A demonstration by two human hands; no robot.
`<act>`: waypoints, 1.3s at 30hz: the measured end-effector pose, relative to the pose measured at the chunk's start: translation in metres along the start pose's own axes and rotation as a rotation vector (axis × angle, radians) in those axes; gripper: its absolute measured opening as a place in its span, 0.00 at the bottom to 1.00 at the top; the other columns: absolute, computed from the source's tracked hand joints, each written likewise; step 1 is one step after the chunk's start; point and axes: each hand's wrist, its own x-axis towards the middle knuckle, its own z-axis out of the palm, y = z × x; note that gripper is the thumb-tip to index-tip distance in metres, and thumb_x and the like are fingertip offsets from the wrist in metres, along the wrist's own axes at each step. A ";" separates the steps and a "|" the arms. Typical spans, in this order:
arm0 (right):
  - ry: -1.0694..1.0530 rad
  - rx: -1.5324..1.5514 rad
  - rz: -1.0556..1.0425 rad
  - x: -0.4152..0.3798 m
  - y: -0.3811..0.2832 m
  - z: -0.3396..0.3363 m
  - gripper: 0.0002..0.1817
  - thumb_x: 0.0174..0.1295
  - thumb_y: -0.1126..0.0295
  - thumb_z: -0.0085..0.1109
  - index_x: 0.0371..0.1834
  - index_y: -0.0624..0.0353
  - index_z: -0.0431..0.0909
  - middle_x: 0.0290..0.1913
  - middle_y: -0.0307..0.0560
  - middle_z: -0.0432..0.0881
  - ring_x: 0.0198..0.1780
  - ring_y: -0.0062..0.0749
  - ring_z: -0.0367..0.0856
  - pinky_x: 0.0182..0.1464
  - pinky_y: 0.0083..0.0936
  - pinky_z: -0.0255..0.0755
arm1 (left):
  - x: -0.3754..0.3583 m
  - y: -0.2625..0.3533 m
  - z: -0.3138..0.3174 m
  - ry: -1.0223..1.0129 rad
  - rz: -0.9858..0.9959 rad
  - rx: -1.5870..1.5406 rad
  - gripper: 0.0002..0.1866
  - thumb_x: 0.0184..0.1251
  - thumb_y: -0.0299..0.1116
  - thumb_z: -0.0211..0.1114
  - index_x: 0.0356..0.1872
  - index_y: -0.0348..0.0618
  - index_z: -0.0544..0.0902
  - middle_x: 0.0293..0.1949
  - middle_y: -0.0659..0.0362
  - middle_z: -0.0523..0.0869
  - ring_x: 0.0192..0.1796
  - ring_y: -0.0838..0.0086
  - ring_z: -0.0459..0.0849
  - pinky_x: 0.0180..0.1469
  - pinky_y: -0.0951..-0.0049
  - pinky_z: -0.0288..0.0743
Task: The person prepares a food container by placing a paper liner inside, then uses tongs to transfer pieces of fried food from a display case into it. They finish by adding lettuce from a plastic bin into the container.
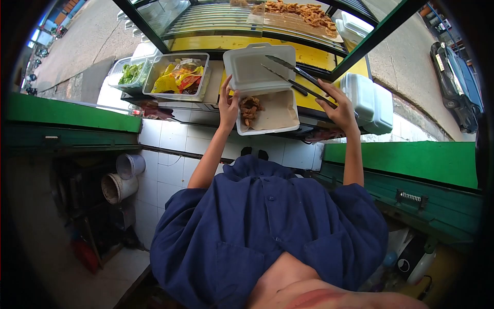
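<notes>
An open white foam takeaway box stands on the counter with its lid raised at the back. Brown paper lines its base, and browned fried pieces lie on the paper at the left side. My left hand grips the box's left edge near the hinge, thumb and fingers around the rim. In my right hand are dark metal tongs, their arms apart and tips pointing left over the lid. Nothing shows between the tips.
A glass display case ahead holds a heap of fried pieces. On the left stand a tub of yellow and red packets and a tub of green leaves. Closed foam boxes stand at the right. Green ledges flank me.
</notes>
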 end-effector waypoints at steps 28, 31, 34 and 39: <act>-0.246 -0.225 -0.362 0.279 -0.282 0.320 0.30 0.52 0.62 0.63 0.62 0.51 0.73 0.58 0.48 0.78 0.53 0.44 0.79 0.54 0.33 0.72 | -0.129 0.088 -0.496 0.877 0.163 0.266 0.28 0.69 0.19 0.51 0.69 0.40 0.60 0.70 0.53 0.62 0.68 0.64 0.65 0.69 0.68 0.58; -0.375 -0.306 -0.308 0.304 -0.297 0.339 0.28 0.51 0.63 0.63 0.58 0.55 0.76 0.54 0.49 0.80 0.52 0.43 0.79 0.53 0.33 0.73 | -0.098 0.091 -0.538 0.824 0.151 0.297 0.27 0.69 0.19 0.51 0.69 0.40 0.60 0.69 0.52 0.64 0.68 0.64 0.66 0.68 0.68 0.59; -0.406 -0.345 -0.265 0.322 -0.303 0.356 0.25 0.50 0.64 0.62 0.54 0.54 0.80 0.47 0.49 0.84 0.47 0.44 0.82 0.49 0.33 0.75 | -0.061 0.093 -0.569 0.806 0.167 0.282 0.29 0.69 0.19 0.52 0.70 0.44 0.60 0.64 0.46 0.69 0.65 0.66 0.69 0.66 0.69 0.61; -0.401 -0.261 -0.133 0.335 -0.312 0.349 0.20 0.51 0.65 0.62 0.50 0.48 0.83 0.42 0.48 0.85 0.39 0.41 0.83 0.43 0.31 0.76 | 0.009 0.101 -0.607 0.761 0.220 0.222 0.27 0.68 0.19 0.52 0.69 0.43 0.62 0.67 0.52 0.66 0.66 0.64 0.67 0.67 0.68 0.60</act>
